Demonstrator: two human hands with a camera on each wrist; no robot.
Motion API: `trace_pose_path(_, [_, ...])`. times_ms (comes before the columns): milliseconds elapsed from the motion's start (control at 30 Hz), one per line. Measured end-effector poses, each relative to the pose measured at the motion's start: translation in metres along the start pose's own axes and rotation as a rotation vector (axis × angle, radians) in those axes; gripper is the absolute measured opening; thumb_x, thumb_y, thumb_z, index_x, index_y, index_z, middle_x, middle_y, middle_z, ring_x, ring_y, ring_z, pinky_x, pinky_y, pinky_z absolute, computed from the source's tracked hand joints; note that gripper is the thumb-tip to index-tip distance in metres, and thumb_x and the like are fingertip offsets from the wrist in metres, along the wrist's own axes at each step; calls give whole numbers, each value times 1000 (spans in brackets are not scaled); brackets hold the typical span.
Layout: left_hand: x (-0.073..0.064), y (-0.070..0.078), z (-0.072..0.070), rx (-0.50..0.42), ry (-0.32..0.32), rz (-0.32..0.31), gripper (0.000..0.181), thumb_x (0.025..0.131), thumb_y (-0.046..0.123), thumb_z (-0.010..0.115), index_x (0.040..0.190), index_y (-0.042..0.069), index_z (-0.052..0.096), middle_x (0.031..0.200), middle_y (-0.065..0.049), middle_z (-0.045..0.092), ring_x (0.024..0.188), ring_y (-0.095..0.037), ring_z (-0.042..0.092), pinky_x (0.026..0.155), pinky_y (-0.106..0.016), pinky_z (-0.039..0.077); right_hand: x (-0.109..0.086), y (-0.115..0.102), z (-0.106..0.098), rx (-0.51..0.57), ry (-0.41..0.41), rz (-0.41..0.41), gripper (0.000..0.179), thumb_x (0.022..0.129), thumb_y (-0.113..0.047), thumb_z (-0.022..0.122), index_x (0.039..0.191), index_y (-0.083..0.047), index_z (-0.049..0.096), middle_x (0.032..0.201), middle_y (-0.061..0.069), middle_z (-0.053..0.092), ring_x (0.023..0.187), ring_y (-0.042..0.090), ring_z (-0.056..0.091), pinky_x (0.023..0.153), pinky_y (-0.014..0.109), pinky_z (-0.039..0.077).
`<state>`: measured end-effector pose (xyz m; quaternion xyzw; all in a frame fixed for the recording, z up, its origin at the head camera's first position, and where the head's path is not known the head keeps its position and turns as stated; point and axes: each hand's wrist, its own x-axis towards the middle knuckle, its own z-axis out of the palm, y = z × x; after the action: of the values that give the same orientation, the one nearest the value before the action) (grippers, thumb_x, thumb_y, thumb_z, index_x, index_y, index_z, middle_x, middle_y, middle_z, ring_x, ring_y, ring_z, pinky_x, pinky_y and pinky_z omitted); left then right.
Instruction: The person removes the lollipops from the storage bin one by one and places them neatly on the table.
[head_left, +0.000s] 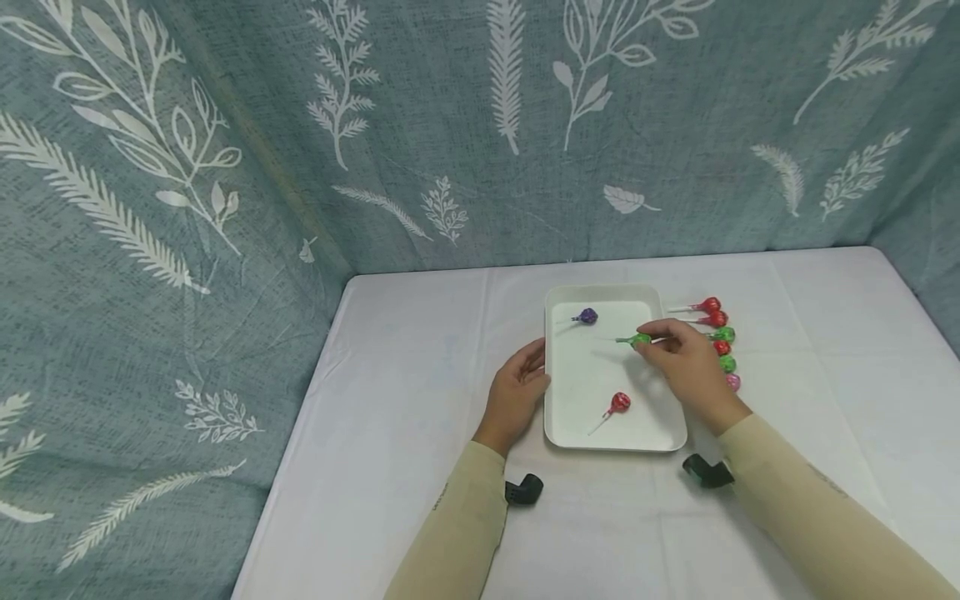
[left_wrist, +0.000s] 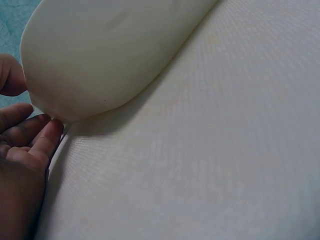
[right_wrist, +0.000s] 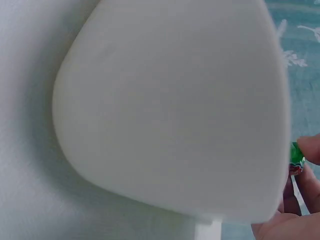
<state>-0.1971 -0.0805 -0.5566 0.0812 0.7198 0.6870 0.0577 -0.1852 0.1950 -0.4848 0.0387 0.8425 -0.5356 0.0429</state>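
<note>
In the head view my right hand [head_left: 686,367] pinches a green-wrapped lollipop [head_left: 640,340] by its head, over the right part of a white tray [head_left: 551,417]. Its stick points left. The right wrist view shows that lollipop [right_wrist: 297,154] between thumb and fingers, past the tray's wall [right_wrist: 170,115]. My left hand [head_left: 513,396] rests against the left side of the tray, fingertips right at its outer edge [left_wrist: 107,95]. Inside the tray lie a purple lollipop [head_left: 589,317] near the back and a red lollipop [head_left: 620,403] toward the front.
Right of the tray, several red, green and pink lollipops [head_left: 717,319] lie in a column, partly hidden by my right hand. A white cloth [head_left: 420,350] covers the table. Leaf-patterned blue-green curtains [head_left: 450,125] hang behind and to the left. Black wrist devices [head_left: 707,472] sit by both sleeves.
</note>
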Motion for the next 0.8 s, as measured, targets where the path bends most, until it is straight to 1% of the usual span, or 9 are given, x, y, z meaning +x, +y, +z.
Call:
trace_pose_path(100, [-1, 0, -1, 0, -2, 0, 55, 102, -1, 61, 157, 1, 54, 152, -11, 62, 136, -22, 62, 113, -31, 51, -3, 0, -1, 4, -3, 2, 41, 110, -28, 69, 140, 1, 66, 127, 16, 66, 106, 29, 60, 78, 19, 55])
trace_pose_path(233, [-1, 0, -1, -11, -8, 1, 55, 102, -1, 61, 157, 0, 54, 152, -12, 62, 137, -23, 62, 114, -31, 51, -7, 1, -3, 10, 0, -2, 42, 110, -27, 68, 141, 2, 65, 128, 16, 66, 108, 29, 61, 80, 18, 55])
trace_pose_path(333, [-2, 0, -2, -10, -7, -3, 56, 102, -2, 61, 157, 0, 54, 152, -11, 62, 137, -23, 61, 114, -31, 51, -9, 3, -5, 8, 4, 2, 42, 110, -28, 68, 141, 1, 65, 127, 16, 67, 109, 28, 62, 81, 20, 57])
trace_pose_path(467, [-3, 1, -3, -4, -8, -10, 56, 102, -2, 61, 158, 1, 54, 152, -9, 62, 137, -21, 61, 114, -30, 51, -13, 6, -8, -12, 25, -3, 40, 110, -28, 68, 139, 0, 66, 123, 16, 68, 106, 27, 62, 79, 20, 57])
trace_pose_path(667, [-4, 1, -4, 1, -13, -11, 56, 102, -1, 62, 158, 1, 54, 152, -8, 63, 136, -19, 62, 114, -30, 51, -19, 10, -9, -20, 64, -31, 36, 108, -22, 70, 135, 3, 68, 113, 17, 69, 98, 26, 61, 71, 17, 54])
trace_pose_path(800, [-5, 1, -4, -2, -17, -7, 56, 102, -1, 62, 157, 1, 54, 152, -8, 63, 136, -20, 62, 114, -31, 51, -24, 11, -9, -21, 71, -29, 35, 108, -18, 70, 135, 3, 68, 113, 17, 68, 98, 27, 60, 70, 16, 55])
